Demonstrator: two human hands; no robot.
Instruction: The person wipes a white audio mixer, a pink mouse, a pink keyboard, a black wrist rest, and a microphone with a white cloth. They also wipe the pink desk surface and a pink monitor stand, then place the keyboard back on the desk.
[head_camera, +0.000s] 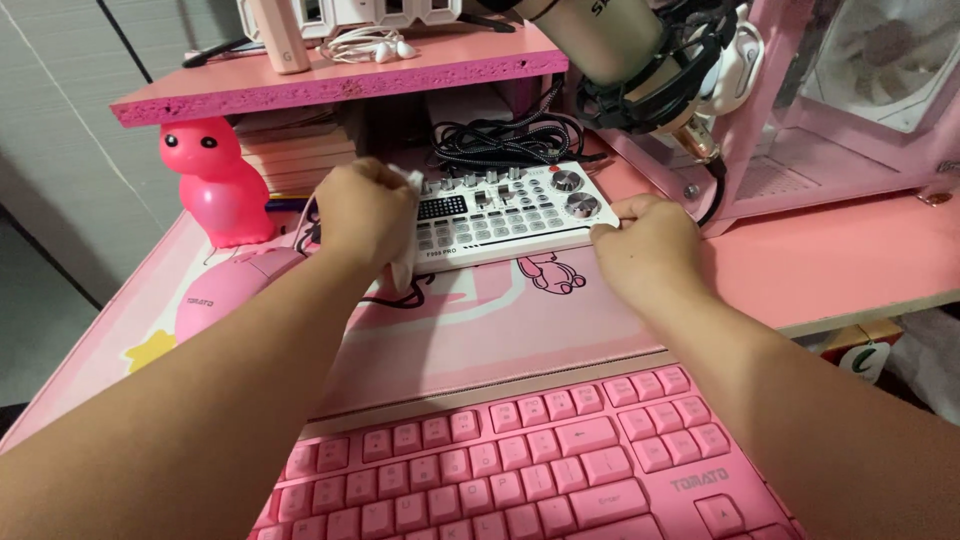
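A white audio mixer (500, 212) with knobs, sliders and rows of buttons lies on the pink desk mat (480, 320). My left hand (365, 210) is closed on a white cloth (404, 262) at the mixer's left end, pressing it against the edge. The mixer's right front corner is gripped by my right hand (645, 240). A bundle of black cable (500, 140) lies right behind the mixer.
A pink keyboard (540, 460) is nearest to me. A pink mouse (228, 288) and a pink animal figure (215, 180) sit at the left. A pink shelf (340, 75) holds white earphones. A microphone in a shock mount (640, 60) hangs above right, beside a pink computer case (850, 100).
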